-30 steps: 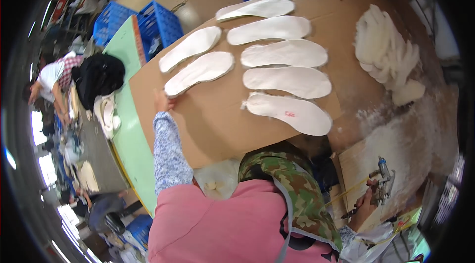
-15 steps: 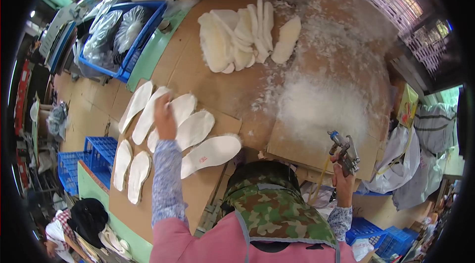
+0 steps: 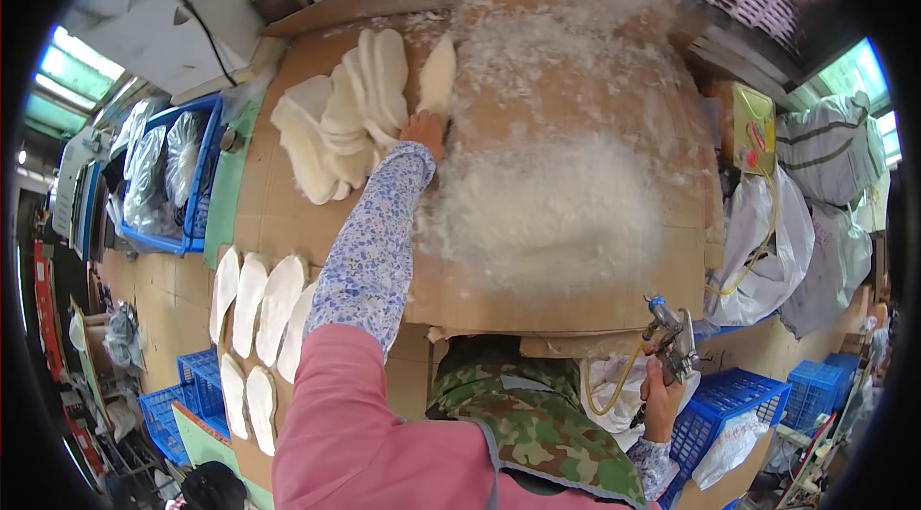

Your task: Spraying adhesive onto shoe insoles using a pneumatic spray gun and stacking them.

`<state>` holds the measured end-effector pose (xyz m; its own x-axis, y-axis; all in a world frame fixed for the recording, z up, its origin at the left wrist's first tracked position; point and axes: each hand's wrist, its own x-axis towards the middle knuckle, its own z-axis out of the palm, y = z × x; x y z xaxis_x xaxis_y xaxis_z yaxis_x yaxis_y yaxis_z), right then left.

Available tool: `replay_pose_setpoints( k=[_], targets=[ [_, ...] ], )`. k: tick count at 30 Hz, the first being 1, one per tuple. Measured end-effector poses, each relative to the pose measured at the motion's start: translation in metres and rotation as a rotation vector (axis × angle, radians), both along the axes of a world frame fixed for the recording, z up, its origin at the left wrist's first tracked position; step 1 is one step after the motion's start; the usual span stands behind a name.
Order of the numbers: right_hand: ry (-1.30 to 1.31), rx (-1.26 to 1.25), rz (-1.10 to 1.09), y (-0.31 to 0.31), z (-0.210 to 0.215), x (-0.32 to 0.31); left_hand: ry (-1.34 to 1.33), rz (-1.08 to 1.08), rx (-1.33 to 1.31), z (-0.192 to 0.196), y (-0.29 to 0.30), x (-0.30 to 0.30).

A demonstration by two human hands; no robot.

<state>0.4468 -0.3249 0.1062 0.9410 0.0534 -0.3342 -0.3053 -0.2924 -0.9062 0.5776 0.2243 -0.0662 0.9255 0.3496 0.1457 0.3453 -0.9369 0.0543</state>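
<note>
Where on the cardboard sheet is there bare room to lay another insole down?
Bare cardboard lies below the insole pile, left of the left hand and sleeve. Right of the sleeve, a white crusted patch covers the sheet. The lower-left row of insoles is crowded.

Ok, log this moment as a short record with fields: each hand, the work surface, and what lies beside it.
left hand: reaching onto a single white insole beside the insole pile
right hand: gripping a spray gun, low at the side
surface: cardboard sheet crusted with white residue
left side: laid-out insoles in rows, blue crates
</note>
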Motion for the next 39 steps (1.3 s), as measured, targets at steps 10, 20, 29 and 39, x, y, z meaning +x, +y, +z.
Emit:
replay_pose_setpoints(
  k=[10,20,29,39],
  targets=[
    [0.014,0.057,-0.09,-0.057,-0.008,0.023,-0.112,0.126,-0.043,0.027,0.026,0.026],
    [-0.036,0.168,0.044,-0.034,0.003,0.07,-0.351,-0.347,-0.547,0.254,0.014,0.04],
    [-0.205,0.214,0.032,-0.018,0.007,0.053,-0.229,-0.486,-0.975,0.318,-0.133,0.024],
    [-0.155,0.202,-0.084,-0.035,0.015,0.025,-0.203,-0.481,-1.578,0.256,-0.19,-0.009]
  ],
)
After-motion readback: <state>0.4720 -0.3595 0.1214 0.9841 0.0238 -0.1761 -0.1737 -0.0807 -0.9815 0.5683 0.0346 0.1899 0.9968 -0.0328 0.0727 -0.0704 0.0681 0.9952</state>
